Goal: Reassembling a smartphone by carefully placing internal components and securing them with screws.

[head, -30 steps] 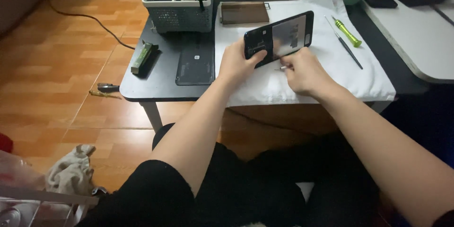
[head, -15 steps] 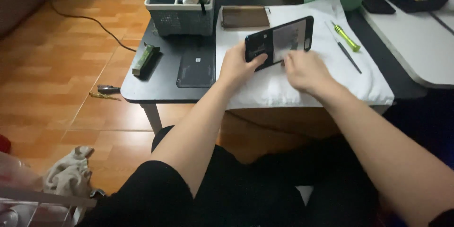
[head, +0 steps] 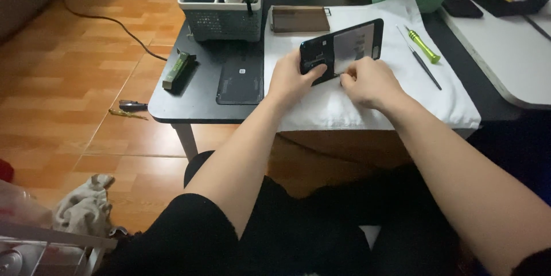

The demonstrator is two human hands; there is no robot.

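Observation:
A black smartphone (head: 344,46) with its back open is held tilted above a white cloth (head: 367,95) on a low black table (head: 189,101). My left hand (head: 290,78) grips its lower left end, thumb pressed on the body. My right hand (head: 370,80) is at the phone's lower edge, fingers curled against it. A black back cover (head: 240,80) lies flat on the table left of my left hand. A brown panel (head: 299,19) lies at the cloth's far edge.
A green-handled screwdriver (head: 423,46) and a thin dark tool (head: 422,60) lie on the cloth at the right. A grey organiser basket (head: 221,9) stands at the back. A green bar (head: 177,69) lies near the table's left edge. A white table (head: 505,58) adjoins on the right.
The view has shifted slightly. Both hands stay on the phone; my right hand's fingers have moved closer along its lower edge.

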